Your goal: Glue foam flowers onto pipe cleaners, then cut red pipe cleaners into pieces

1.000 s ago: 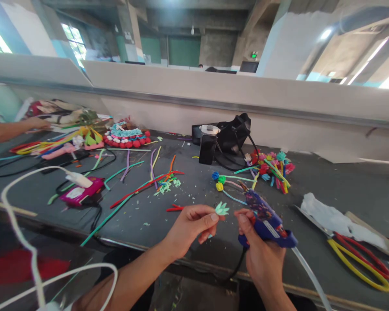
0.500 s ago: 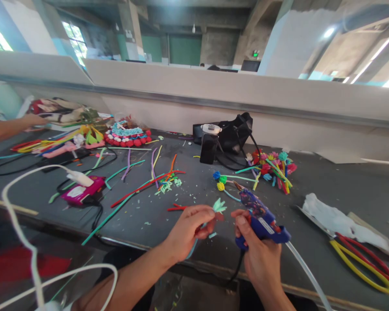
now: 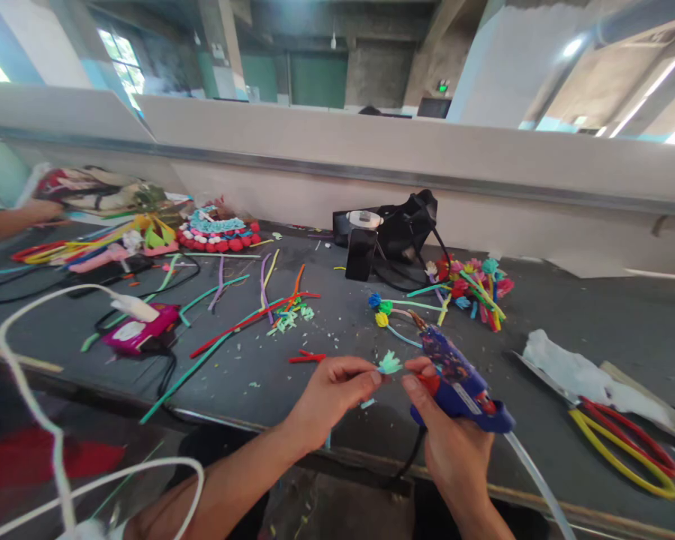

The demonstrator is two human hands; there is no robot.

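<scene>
My left hand [image 3: 343,386] pinches a small mint-green pipe-cleaner flower [image 3: 390,363] by its base, over the front of the dark table. Wrapped around a blue hot glue gun [image 3: 461,382] is my right hand [image 3: 447,435], its thumb and forefinger close to the flower's tips. The gun's nozzle points up and away, and a clear glue stick [image 3: 540,480] runs out of its back. Whether the right fingertips touch the flower, I cannot tell. Just beyond the hands lie small blue [image 3: 375,301], green and yellow [image 3: 381,320] flowers on stems.
A bundle of colourful flowers [image 3: 478,281] lies behind the gun. Scissors with red and yellow handles [image 3: 624,450] rest at right. Pipe cleaners [image 3: 225,337], green clippings [image 3: 292,319] and a magenta power adapter [image 3: 140,330] spread leftward. A phone [image 3: 361,255] stands by a black bag [image 3: 410,229]. Another person's hand [image 3: 39,212] is far left.
The mint flower in my left hand has shifted slightly right and tilted toward my right hand. My right thumb and forefinger are now closer to it. The glue gun stays in my right hand.
</scene>
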